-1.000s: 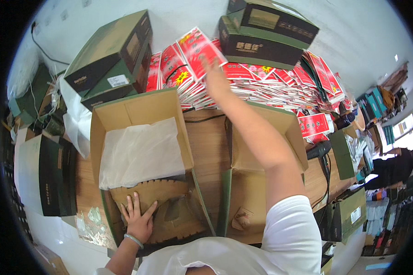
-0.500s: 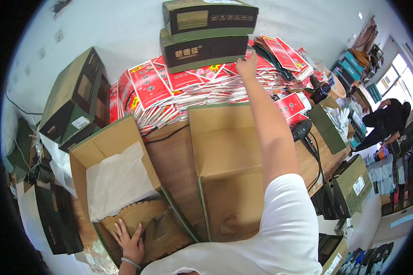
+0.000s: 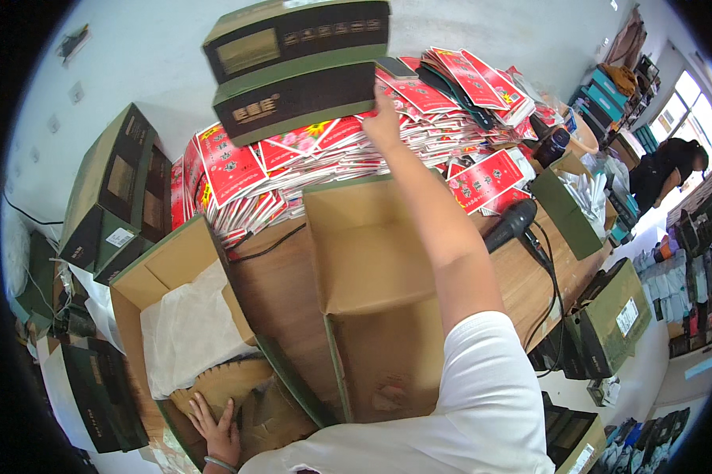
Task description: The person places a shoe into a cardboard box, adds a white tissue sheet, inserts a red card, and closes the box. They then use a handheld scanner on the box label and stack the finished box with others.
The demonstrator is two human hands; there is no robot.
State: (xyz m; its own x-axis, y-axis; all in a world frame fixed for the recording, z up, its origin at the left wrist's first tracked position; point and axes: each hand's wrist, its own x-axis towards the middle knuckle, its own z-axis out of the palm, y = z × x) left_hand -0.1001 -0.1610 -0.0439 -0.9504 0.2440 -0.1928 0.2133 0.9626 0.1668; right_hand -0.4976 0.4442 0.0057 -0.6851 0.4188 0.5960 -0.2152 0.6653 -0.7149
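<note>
My left hand lies with spread fingers on a tan, stitched-edged item, its kind unclear, inside the open green shoebox at the lower left. White tissue paper covers part of that box's inside. My right arm is stretched far forward. At its end my right hand touches the right end of the lower dark shoebox, fingers apart and not wrapped around it. Another closed shoebox rests on top. Both sit on piled red printed packets.
An open, brown-lined box stands mid-table under my right arm. A black hair dryer with a cord lies to its right. A grey flat phone-like thing rests on the packets. More shoeboxes stand at left. A person stands far right.
The two stacked shoeboxes have shifted left over the packets with my right hand at their end, uncovering the phone-like thing. The view has turned slightly. My left hand stays on the tan item.
</note>
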